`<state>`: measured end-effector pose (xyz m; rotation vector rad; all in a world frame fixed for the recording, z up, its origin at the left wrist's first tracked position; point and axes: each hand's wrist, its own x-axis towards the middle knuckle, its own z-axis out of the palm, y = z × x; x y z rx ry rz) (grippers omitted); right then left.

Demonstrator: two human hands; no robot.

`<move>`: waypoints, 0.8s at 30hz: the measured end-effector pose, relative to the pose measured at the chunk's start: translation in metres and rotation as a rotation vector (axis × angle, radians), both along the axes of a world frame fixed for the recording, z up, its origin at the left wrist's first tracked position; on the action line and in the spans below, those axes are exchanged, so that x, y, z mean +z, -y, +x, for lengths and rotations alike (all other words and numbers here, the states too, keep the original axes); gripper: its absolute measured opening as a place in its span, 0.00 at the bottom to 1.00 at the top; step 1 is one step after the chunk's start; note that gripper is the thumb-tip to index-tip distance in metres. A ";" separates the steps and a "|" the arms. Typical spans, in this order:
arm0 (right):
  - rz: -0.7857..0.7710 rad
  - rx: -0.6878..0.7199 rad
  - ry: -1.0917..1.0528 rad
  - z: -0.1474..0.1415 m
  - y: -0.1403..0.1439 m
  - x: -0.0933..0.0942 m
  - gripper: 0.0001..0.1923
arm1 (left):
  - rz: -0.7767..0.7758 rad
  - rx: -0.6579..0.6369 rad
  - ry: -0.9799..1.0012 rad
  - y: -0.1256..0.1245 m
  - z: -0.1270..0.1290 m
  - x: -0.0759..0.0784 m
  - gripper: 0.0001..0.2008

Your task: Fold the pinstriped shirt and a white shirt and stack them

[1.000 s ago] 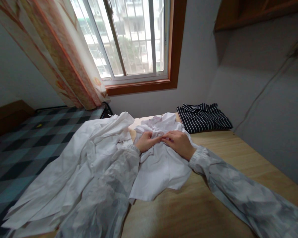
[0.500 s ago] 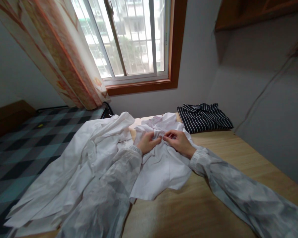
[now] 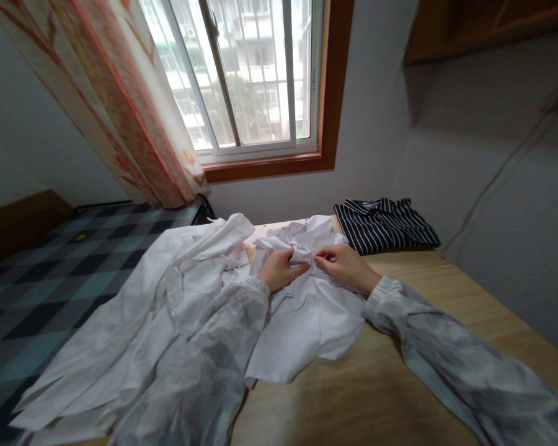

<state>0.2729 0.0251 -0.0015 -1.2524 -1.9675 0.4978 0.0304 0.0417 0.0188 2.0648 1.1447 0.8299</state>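
A white shirt point(image 3: 307, 316) lies spread on the wooden table point(image 3: 353, 396) in front of me. My left hand point(image 3: 279, 269) and my right hand point(image 3: 344, 265) meet near its collar, each pinching the white cloth at the front opening, fingertips almost touching. Both of my sleeves are pale and mottled grey. More crumpled white garments point(image 3: 167, 303) are heaped to the left, partly under my left arm.
A folded black-and-white striped shirt point(image 3: 385, 224) lies at the table's far right corner, by the wall. A bed with a blue checked cover point(image 3: 51, 272) stands left of the table. Behind are a window point(image 3: 251, 80) and an orange patterned curtain point(image 3: 121, 105). A cable runs down the right wall.
My hands stayed at the collar and shifted their fingers slightly on the cloth. The view moved a little, so everything sits slightly lower and to the right.
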 end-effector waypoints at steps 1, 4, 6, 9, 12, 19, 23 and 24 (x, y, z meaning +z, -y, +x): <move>0.085 -0.059 0.056 0.005 -0.002 0.004 0.11 | 0.028 0.020 -0.040 -0.001 -0.002 0.006 0.17; 0.259 -0.244 0.178 0.024 -0.012 0.006 0.13 | 0.127 0.138 -0.153 -0.010 -0.016 0.027 0.19; 0.246 -0.333 0.227 0.038 -0.020 0.000 0.18 | 0.213 0.263 -0.205 -0.018 -0.030 0.041 0.21; 0.147 -0.368 0.265 0.051 -0.029 -0.012 0.15 | 0.294 0.438 -0.362 -0.029 -0.056 0.053 0.22; 0.087 -0.270 0.206 0.052 -0.032 -0.017 0.07 | 0.185 0.539 -0.571 -0.035 -0.077 0.050 0.25; -0.222 0.086 -0.248 0.039 -0.027 -0.010 0.17 | -0.050 0.173 -0.323 -0.043 -0.088 0.029 0.15; -0.036 -0.119 -0.214 0.041 -0.033 -0.016 0.15 | -0.211 0.001 -0.129 -0.045 -0.088 0.028 0.22; 0.055 -0.224 -0.152 0.041 -0.036 -0.017 0.18 | -0.229 -0.008 -0.114 -0.046 -0.088 0.028 0.25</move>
